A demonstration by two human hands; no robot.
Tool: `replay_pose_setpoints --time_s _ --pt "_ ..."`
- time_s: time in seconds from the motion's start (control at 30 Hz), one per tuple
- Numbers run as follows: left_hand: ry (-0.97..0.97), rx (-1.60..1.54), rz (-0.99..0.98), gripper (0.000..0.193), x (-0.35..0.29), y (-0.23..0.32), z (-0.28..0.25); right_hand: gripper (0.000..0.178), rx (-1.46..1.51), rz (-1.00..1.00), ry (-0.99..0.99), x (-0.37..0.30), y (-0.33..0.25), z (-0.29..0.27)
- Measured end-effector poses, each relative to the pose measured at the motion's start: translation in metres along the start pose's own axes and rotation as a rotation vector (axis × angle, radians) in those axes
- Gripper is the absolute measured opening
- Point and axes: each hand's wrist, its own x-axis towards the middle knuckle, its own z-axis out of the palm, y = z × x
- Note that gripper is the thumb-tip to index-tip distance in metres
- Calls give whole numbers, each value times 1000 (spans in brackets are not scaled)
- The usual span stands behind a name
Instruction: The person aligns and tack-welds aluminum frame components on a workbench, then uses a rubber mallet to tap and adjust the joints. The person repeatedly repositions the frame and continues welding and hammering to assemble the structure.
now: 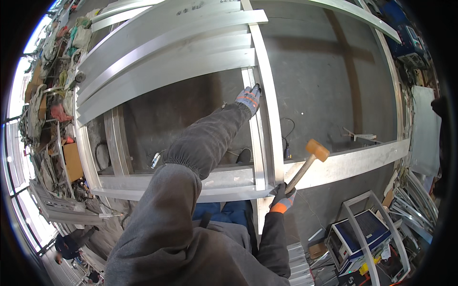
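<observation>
- Right hand [282, 202], gloved: fingers wrapped round the lower end of the mallet [317, 150]. Held low on the handle, I judge, for reach and so the head sits clear of my knuckles.
- Mallet position: head up and away from me, handle tilted to the right, passing over the near end of the right rail [358, 164]. No sign of the head touching metal; exact gap cannot be judged from above.
- Head is blunt, orange-yellow; probably soft enough to spare bare metal from dents.
- Left hand [248, 99], gloved: arm stretched well forward, hand laid on the strip [258, 143] just below the slats. Whether the fingers curl round its edge or only rest there, cannot tell. Likely there to steady the strip.
- Strip lies alongside the wider bar [270, 109], both running away from me; side by side, they look set as one line.
- Slats [191, 66] lie across the far left, right ends at the bar; presumably it serves as their support.
- Left rail [219, 180] crosses just before my legs; I stand close behind it, seemingly so both hands can reach.
- Floor [315, 95] shows between the bars, with a cable [285, 138] on it, right of the bar.
</observation>
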Motion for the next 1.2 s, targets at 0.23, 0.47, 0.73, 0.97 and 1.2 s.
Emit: replay_pose_setpoints --time_s 0.23,0.47,0.73,0.97,1.2 --pt "318 -590 -401 51 19 11 46 38 31 62 132 17 40 17" --pt "210 -1096 -510 93 16 -17 23 29 234 144 2 18 39 -1" --pt "-73 -754 -520 115 25 -31 -10 52 -211 -138 -308 47 -55 -15" --pt "29 -1005 -346 82 26 -53 40 64 -321 -1045 -582 125 -209 97" --pt "-1 -868 -568 121 16 -28 2 72 -821 -962 -704 177 -296 178"
